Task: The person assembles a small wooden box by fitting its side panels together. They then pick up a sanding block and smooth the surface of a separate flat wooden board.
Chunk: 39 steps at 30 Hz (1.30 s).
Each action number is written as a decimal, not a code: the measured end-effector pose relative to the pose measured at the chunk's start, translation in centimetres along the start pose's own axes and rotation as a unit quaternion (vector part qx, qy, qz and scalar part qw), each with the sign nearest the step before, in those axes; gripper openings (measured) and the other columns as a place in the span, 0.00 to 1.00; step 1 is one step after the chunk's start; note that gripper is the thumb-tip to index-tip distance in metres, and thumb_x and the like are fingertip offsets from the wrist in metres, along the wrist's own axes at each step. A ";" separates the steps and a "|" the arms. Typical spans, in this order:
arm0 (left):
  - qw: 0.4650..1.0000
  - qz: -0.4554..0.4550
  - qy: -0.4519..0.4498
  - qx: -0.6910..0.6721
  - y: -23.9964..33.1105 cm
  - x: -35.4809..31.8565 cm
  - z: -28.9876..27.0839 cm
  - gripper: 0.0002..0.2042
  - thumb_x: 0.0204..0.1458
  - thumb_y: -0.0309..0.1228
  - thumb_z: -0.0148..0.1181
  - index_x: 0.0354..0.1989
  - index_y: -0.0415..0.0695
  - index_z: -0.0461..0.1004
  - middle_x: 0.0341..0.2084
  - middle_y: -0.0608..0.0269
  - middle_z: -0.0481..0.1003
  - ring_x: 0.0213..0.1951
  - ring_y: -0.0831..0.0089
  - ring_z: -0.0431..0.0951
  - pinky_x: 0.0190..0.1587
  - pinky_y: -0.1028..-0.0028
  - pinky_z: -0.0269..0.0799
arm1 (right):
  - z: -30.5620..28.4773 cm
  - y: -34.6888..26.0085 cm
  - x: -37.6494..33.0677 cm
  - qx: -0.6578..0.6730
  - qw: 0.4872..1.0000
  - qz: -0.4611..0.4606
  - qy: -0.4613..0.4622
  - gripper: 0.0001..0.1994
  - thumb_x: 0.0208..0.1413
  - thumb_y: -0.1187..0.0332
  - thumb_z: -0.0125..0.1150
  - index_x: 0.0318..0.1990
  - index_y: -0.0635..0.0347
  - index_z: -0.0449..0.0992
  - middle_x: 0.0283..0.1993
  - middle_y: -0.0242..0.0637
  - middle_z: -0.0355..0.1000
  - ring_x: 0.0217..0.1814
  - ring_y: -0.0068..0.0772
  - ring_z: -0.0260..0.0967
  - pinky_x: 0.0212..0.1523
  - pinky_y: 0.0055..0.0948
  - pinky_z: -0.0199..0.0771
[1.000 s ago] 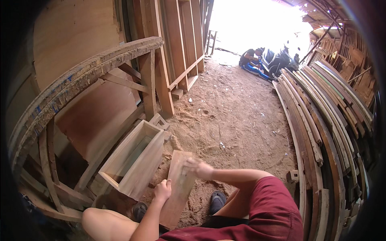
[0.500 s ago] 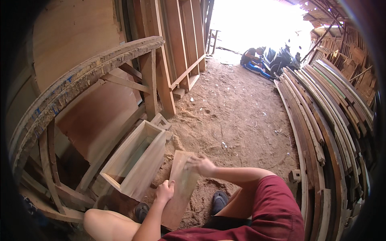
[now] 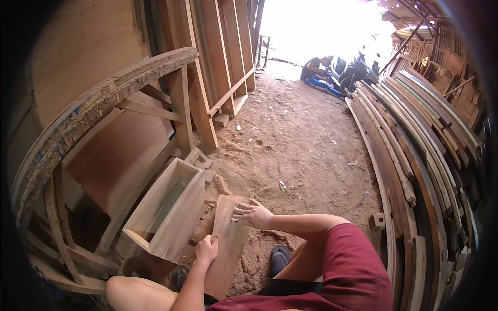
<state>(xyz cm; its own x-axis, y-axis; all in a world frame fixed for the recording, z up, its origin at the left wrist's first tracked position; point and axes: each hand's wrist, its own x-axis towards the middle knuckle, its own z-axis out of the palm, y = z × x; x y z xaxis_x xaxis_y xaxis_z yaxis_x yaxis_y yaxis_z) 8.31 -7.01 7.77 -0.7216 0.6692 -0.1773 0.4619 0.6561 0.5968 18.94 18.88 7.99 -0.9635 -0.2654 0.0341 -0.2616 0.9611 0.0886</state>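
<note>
A flat wooden board [image 3: 227, 249] slants between my legs, its far end toward the sandy ground. My left hand [image 3: 207, 250] is closed on the board's left edge, thumb on the upper side. Farther up, my right hand [image 3: 254, 214] lies over the board's right edge near the far end, fingers stretched out and spread on its face. Whether anything thin lies beneath those fingers cannot be seen. Just left of the board stands an open-topped wooden box [image 3: 179, 228], long and narrow, with bare pale sides.
A worn curved wooden frame [image 3: 104, 98] rises at left, before leaning panels. Long planks [image 3: 410, 171] are stacked along the right. A small hollow block [image 3: 377, 222] sits beside them. Far off, a person [image 3: 315, 70] sits on the ground by a motorbike [image 3: 353, 72].
The whole view has shifted slightly, so things appear farther left. My right hand has slid a little nearer along the board, its fingers spreading wider. My left hand keeps its hold.
</note>
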 end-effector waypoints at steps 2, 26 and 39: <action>1.000 -0.001 0.018 0.004 -0.2 -0.1 0.1 0.27 0.63 0.54 0.43 0.40 0.38 0.73 0.36 0.33 0.77 0.43 0.36 0.77 0.46 0.46 0.71 | -1.1 -1.4 -0.1 -0.015 0.998 0.012 -0.061 0.32 0.52 0.62 0.58 0.68 0.38 0.62 0.74 0.34 0.55 0.78 0.40 0.46 0.72 0.51 0.51; 0.999 0.011 0.021 -0.035 -1.0 0.6 1.3 0.25 0.64 0.51 0.40 0.37 0.39 0.74 0.34 0.35 0.77 0.42 0.37 0.77 0.45 0.46 0.71 | 1.9 -3.8 -0.2 -0.007 0.998 -0.053 -0.027 0.22 0.66 0.56 0.44 0.67 0.34 0.64 0.73 0.26 0.57 0.76 0.36 0.51 0.72 0.68 0.35; 0.999 0.001 0.014 -0.029 -0.7 0.5 1.0 0.25 0.65 0.50 0.40 0.38 0.40 0.74 0.35 0.35 0.77 0.42 0.37 0.77 0.45 0.47 0.71 | -0.3 -3.1 0.5 0.024 0.998 -0.025 -0.045 0.26 0.59 0.57 0.53 0.66 0.35 0.66 0.75 0.26 0.54 0.77 0.36 0.48 0.74 0.57 0.43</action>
<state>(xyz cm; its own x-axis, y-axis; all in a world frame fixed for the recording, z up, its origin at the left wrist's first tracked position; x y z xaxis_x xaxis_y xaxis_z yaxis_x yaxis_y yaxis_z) 8.15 -6.77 6.48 -0.7356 0.6596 -0.1541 0.4331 0.6329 0.6417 19.28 15.75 7.99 -0.9498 -0.3072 -0.0591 -0.3098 0.9500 0.0399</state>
